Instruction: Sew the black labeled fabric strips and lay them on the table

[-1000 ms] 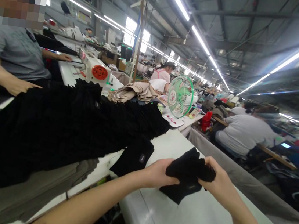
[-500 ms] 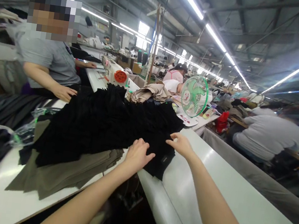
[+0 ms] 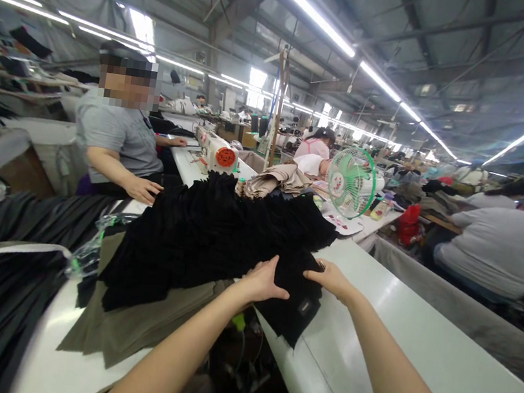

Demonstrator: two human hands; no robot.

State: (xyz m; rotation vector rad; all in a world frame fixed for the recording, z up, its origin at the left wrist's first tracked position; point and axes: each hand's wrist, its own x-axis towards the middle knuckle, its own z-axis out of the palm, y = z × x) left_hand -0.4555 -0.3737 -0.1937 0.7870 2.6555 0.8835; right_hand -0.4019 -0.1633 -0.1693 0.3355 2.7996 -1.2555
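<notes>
A large heap of black fabric pieces (image 3: 178, 237) lies across the white table (image 3: 400, 320). My left hand (image 3: 267, 282) rests on the heap's near edge, thumb and fingers apart. At the heap's right edge, my right hand (image 3: 331, 279) touches the black cloth with its fingertips; whether it pinches the cloth is hard to make out. A small label (image 3: 305, 307) shows on the black piece between and below my hands. Olive-brown fabric pieces (image 3: 142, 319) lie under the heap at the left.
A green fan (image 3: 352, 182) stands behind the heap at the right, near folded beige cloth (image 3: 277, 179). A sewing machine (image 3: 217, 151) is farther back. At the left, a person in grey (image 3: 121, 138) has a hand near the heap. Dark strips (image 3: 0, 290) hang at the left.
The view has turned left, so the scene sits farther right and lower. The labelled black piece reaches farther toward me over the table edge, and its label shows more clearly.
</notes>
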